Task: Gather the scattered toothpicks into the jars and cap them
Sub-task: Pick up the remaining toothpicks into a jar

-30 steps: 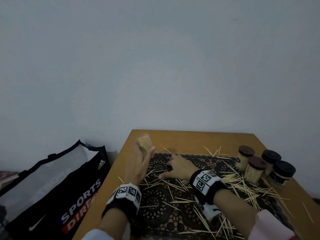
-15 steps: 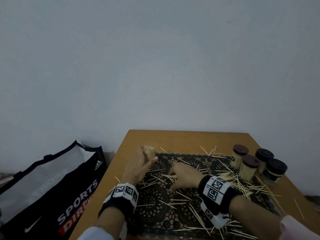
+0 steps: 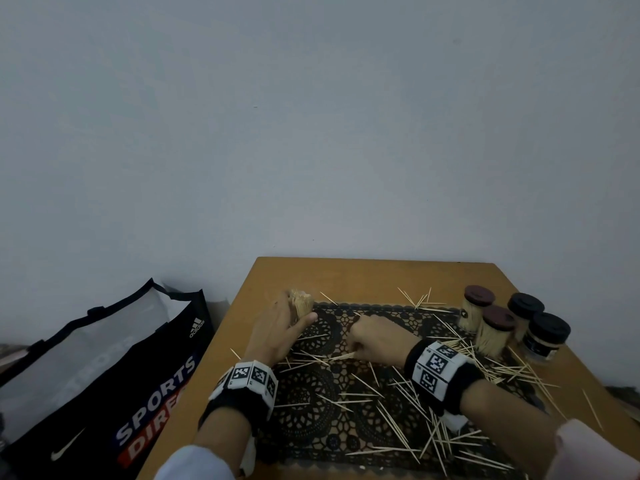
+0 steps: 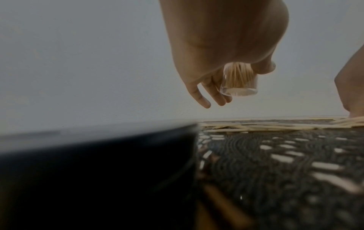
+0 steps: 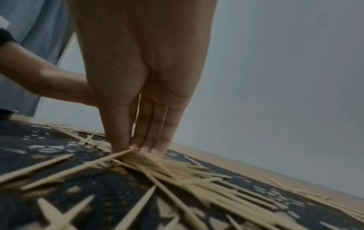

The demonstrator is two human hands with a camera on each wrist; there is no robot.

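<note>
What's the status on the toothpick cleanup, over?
Left hand holds an uncapped, toothpick-filled jar clear of the mat. Right hand pinches a bunch of toothpicks on the mat. Many still scattered; four capped jars stand far right. Nothing blocking.

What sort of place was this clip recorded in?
Probably a room in a home: a small wooden table against a plain wall, a lace mat on it, a sports shopping bag beside it.
</note>
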